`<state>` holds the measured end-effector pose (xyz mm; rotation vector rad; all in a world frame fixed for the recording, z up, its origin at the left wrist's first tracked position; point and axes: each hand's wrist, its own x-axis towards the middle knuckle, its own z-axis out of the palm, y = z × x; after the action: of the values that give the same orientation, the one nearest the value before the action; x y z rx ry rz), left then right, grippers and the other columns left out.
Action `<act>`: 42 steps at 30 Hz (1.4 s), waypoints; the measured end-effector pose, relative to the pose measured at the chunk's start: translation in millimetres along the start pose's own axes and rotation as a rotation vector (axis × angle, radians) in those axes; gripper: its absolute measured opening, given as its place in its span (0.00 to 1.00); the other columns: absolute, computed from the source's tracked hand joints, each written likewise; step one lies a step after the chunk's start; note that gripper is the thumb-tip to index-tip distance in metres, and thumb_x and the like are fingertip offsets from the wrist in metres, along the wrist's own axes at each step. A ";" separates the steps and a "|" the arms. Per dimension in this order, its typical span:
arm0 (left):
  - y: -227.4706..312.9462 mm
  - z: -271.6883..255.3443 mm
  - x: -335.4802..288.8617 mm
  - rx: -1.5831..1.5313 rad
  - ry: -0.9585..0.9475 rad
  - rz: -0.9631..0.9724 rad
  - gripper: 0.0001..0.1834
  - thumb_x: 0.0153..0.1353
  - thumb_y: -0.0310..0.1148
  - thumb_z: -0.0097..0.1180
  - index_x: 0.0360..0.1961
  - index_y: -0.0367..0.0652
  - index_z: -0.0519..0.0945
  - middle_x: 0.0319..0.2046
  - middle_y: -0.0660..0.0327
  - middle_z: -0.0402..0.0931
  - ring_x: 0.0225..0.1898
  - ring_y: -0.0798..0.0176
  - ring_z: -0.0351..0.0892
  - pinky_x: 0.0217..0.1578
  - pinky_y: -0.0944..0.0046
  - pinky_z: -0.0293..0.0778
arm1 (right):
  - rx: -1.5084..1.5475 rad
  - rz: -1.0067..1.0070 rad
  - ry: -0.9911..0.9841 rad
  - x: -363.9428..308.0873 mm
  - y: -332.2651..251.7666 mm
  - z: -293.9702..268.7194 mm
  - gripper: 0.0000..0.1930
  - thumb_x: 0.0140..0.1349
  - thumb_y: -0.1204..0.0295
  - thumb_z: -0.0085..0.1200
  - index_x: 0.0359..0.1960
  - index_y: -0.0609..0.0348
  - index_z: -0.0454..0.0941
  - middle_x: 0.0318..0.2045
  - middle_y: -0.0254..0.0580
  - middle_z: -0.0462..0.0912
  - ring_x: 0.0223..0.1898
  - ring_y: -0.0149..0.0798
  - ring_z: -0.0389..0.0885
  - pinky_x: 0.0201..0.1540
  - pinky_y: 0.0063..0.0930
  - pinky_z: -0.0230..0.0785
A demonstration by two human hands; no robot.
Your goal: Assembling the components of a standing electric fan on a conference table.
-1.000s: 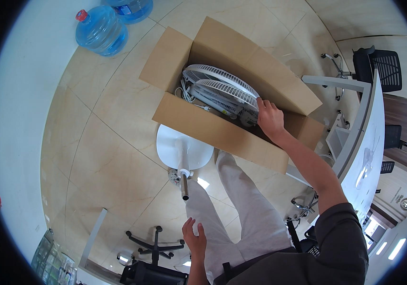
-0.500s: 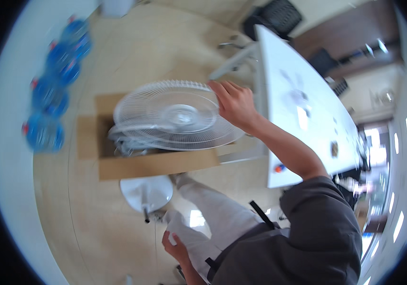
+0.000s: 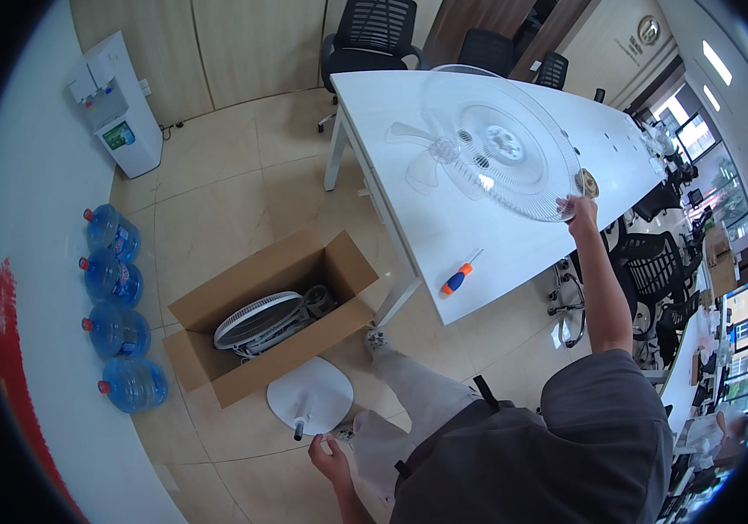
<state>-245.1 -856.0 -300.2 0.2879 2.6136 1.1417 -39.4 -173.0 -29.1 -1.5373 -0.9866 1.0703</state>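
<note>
Head view: right hand grips fan grille, shifted from box to table; left hand half-open, empty.

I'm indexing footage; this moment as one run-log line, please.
right hand: gripping round grille over white table | left hand: nothing visibly held | screwdriver: on table | open carton: another grille inside
</note>
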 end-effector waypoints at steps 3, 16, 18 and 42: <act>1.7 2.1 -4.8 0.058 0.006 -0.016 0.14 0.58 0.31 0.58 0.42 0.31 0.77 0.40 0.46 0.78 0.45 0.43 0.75 0.48 0.51 0.70 | 0.131 0.136 0.232 58.5 26.1 -30.2 0.07 0.58 0.80 0.43 0.37 0.71 0.71 0.27 0.55 0.80 0.16 0.40 0.75 0.13 0.27 0.64; 94.9 16.4 -36.6 0.260 -0.097 -0.249 0.14 0.58 0.33 0.59 0.38 0.30 0.80 0.38 0.44 0.81 0.43 0.44 0.80 0.49 0.53 0.72 | 0.073 0.265 0.324 335.3 211.2 8.0 0.19 0.60 0.70 0.51 0.51 0.68 0.69 0.32 0.52 0.81 0.30 0.52 0.80 0.29 0.51 0.75; 96.5 25.8 -38.1 0.271 -0.097 -0.247 0.14 0.58 0.35 0.59 0.37 0.34 0.81 0.37 0.46 0.81 0.42 0.44 0.80 0.48 0.52 0.72 | 0.279 0.268 0.100 453.2 203.6 -92.7 0.19 0.65 0.66 0.43 0.52 0.66 0.71 0.37 0.51 0.81 0.32 0.50 0.82 0.31 0.47 0.78; 1.1 24.4 -30.3 -0.103 0.090 -0.327 0.09 0.60 0.31 0.58 0.37 0.35 0.81 0.32 0.49 0.81 0.35 0.53 0.82 0.38 0.59 0.76 | -0.874 -0.535 -1.289 -192.5 120.6 134.9 0.11 0.61 0.77 0.55 0.45 0.64 0.77 0.35 0.41 0.82 0.34 0.31 0.80 0.35 0.25 0.74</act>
<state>-208.5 -847.2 -310.2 -0.2096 2.5413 1.1882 -212.7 -342.6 -134.0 -0.8756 -2.8397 1.2511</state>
